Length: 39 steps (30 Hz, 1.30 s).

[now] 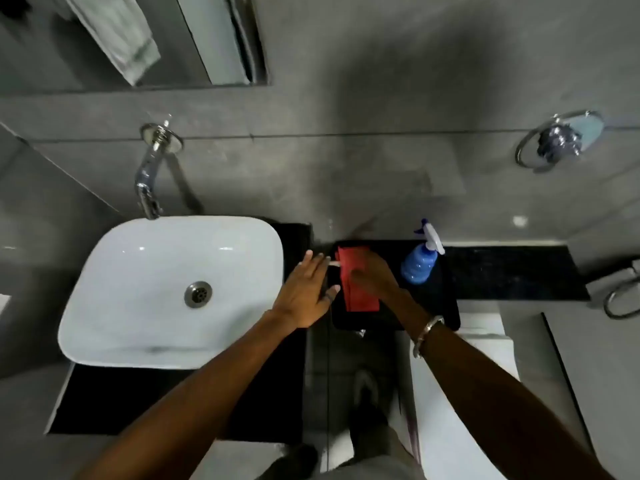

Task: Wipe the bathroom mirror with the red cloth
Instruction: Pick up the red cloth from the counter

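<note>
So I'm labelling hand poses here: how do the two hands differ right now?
The left hand hovers flat and open, fingers spread, holding nothing; the right hand presses down on the red cloth. Only the right wrist wears a bracelet. Both reach over the black counter.

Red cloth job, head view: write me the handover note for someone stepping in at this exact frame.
Left hand: open, fingers spread, hovering at the cloth's left edge, holding nothing.
Right hand: resting on the red cloth; whether it is gripping cannot be told.
The cloth lies folded on the black counter, between the white sink and the blue spray bottle.
Mirror is up on the wall above the tap.
Done: nothing visible yet.
Left: lift the cloth, wipe the mirror.
</note>
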### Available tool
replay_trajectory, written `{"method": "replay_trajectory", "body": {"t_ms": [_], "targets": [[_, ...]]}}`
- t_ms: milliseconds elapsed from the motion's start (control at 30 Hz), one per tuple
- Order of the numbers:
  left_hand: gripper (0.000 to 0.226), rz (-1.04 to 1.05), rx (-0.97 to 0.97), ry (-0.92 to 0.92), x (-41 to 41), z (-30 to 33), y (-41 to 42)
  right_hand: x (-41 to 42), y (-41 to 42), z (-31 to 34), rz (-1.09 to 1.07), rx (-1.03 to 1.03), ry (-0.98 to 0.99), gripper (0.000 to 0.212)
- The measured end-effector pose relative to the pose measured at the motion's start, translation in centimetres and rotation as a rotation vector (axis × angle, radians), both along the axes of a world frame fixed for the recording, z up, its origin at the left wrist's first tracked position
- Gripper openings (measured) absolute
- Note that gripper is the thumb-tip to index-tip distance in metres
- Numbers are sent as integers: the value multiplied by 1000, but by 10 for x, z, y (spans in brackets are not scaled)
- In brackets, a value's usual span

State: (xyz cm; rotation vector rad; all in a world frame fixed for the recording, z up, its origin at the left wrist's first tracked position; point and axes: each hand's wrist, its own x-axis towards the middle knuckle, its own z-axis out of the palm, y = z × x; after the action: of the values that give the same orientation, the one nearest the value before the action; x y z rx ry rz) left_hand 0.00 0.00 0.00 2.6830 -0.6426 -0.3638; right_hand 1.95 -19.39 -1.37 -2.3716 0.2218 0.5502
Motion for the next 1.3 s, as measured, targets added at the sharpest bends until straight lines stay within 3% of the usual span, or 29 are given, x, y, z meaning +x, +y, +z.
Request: {"method": "replay_trajectory", "body": {"t_ms": [167,300,400,533,767,900,1000,1133,1300], "targets": [[75,-22,41,195,12,-62,-31,12,-24,-65,-341,75,231,47],[73,16,33,241,25,-91,-40,34,-19,-107,-582,37,327,69],[74,26,17,240,25,-101,-42,48,-11,-126,-623,29,363,73],[68,109,-172,304,30,-85,-36,55,-2,-116,-521,195,362,55],[50,455,-732,246,51,10,-19,52,28,15,-368,368,33,42],[31,660,-1353,359,59,85,-9,46,76,128,-81,291,-349,22],[54,687,-1772,481,61,141,10,39,117,199,254,296,-429,28],[56,678,-2076,351,69,210,38,42,139,271,471,397,-482,39],[45,665,-2233,30,98,322,55,77,139,373,356,403,-920,38]]}}
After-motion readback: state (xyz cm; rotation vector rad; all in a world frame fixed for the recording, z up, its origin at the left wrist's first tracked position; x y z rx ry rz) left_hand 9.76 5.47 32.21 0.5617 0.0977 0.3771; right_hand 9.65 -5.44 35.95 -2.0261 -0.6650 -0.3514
